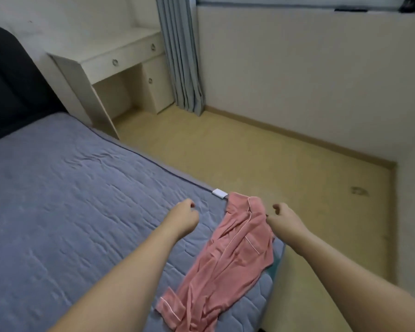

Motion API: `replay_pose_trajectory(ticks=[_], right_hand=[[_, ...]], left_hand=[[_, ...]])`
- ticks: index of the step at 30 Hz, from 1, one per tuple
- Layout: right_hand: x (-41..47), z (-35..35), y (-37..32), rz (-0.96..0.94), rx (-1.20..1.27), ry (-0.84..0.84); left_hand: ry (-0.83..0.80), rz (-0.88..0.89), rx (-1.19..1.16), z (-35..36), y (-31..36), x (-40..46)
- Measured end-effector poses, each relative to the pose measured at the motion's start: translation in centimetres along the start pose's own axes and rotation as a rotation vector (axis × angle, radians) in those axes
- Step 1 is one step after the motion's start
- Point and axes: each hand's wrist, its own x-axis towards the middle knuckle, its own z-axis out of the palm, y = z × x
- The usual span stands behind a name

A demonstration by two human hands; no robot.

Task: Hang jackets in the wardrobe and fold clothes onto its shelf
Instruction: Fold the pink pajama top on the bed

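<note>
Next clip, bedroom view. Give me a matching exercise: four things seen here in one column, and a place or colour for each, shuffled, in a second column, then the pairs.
Things:
1. pink pyjama top
2. curtain
3. desk
4. white tag

Places or colours:
A. grey-blue, hanging down to the floor by the window
B. on the mattress edge, just beyond the garment's collar
C. cream, with round drawer pulls, beside the bed's head end
D. lying crumpled on the near corner of the mattress

Pairs: 1-D, 2-A, 3-C, 4-B
</note>
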Motion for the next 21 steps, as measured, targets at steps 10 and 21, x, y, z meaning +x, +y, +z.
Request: replay_pose_trajectory(ticks=[10,21], right_hand=[[31.1,15.1,16.6,0.254,-0.054,-0.035],[34.2,16.4,14.5,-0.067,0.347,-0.163]], left_hand=[[-0.116,-0.204,-0.249,26.6,-3.5,27.7],[0.257,-0.181,-0.283,26.8,-5.1,29.6]])
